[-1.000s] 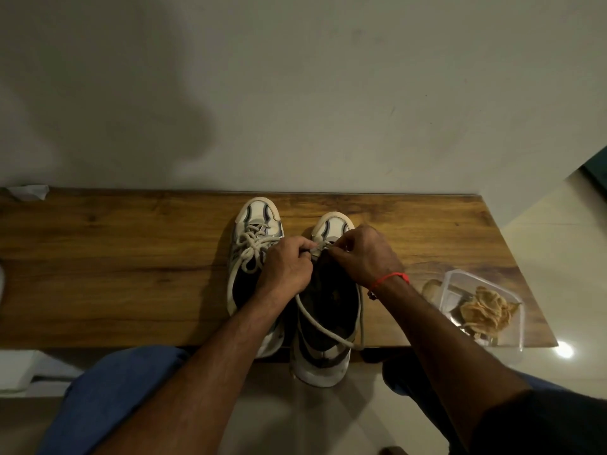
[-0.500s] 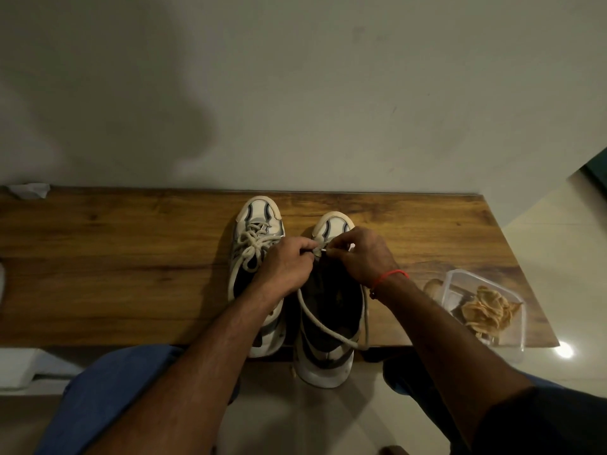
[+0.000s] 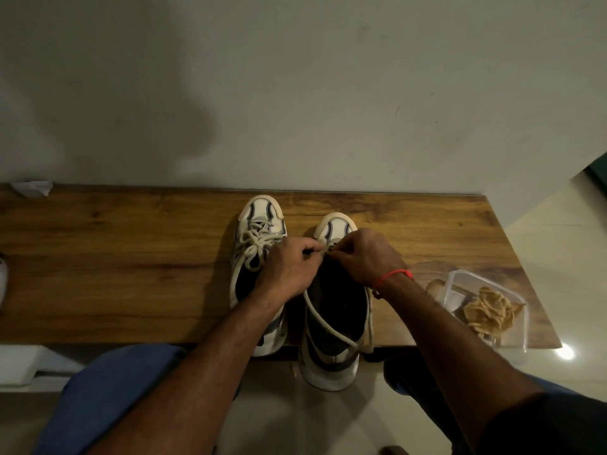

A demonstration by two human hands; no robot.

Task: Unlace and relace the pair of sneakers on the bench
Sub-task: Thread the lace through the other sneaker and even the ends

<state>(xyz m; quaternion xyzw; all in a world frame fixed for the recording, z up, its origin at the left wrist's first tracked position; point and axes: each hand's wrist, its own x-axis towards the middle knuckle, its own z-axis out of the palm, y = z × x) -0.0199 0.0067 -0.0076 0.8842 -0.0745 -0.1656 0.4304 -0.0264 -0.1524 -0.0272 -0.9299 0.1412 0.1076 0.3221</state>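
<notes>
While the cream and navy right sneaker [image 3: 331, 310] lay lengthwise, toe toward the upper frame, on the brown wooden counter [image 3: 131, 264], both grips met at its toe-end eyelets; left hand [image 3: 290, 267] and right hand [image 3: 364, 257] each pinched the cream cord lace [image 3: 328, 326], equally near; its slack trailed heelward, toward the lower frame.

On your worktop [image 3: 131, 264], two sneakers stand side by side at twelve o'clock; a container [image 3: 486, 310] sits at three o'clock near the edge.
</notes>
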